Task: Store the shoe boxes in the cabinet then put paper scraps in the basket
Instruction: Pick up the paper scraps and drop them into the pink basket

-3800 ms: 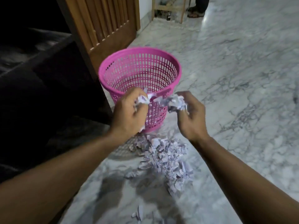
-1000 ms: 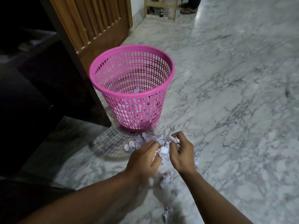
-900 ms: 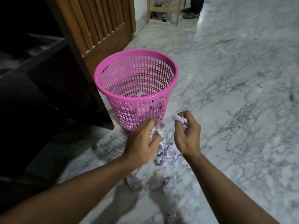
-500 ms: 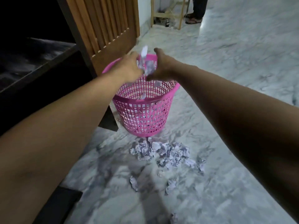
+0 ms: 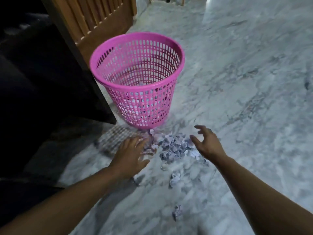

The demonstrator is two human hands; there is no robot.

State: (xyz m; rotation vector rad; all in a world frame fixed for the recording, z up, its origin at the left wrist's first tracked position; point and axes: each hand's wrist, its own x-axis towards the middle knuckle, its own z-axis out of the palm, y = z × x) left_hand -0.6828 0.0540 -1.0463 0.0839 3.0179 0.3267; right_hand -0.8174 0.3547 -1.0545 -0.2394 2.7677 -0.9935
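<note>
A pink mesh basket stands upright on the marble floor, with some paper scraps showing through its wall. In front of it lies a pile of crumpled paper scraps. My left hand is spread with straight fingers at the pile's left edge, its fingertips among the scraps. My right hand hovers at the pile's right side, fingers spread and loosely bent, holding nothing. Single scraps lie nearer me: one scrap and another scrap.
A dark cabinet fills the left side, its edge close behind the basket. A slatted wooden door stands behind it. The grey marble floor stretches away to the right and back.
Both hands were over the basket letting scraps go; they have come back down to the floor pile, empty and spread. The view has tilted downward.
</note>
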